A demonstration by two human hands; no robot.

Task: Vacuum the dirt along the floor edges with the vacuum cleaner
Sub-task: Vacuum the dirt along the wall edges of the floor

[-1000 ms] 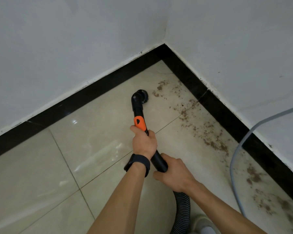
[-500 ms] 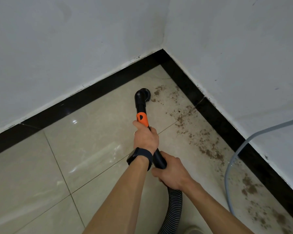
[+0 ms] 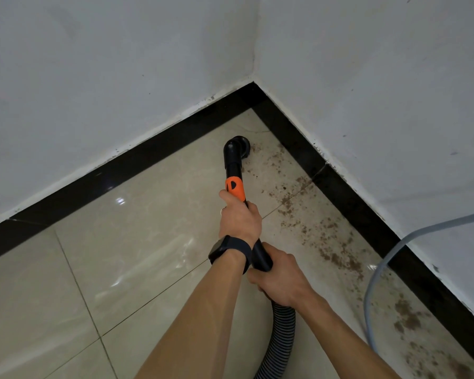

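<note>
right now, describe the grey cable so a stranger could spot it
Find the white wall on the right and its black skirting. A thin cable crosses that skirting and curves down over the dirty tiles. It is smooth and pale grey-blue, unlike the thick ribbed black hose.

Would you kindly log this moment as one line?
left hand: grips wand; right hand: grips hose end; nozzle: near corner; dirt: along right skirting

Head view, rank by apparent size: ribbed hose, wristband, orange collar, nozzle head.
1. ribbed hose
2. wristband
3. orange collar and nozzle head: look alike, and the nozzle is farther off, so unranked.
</note>
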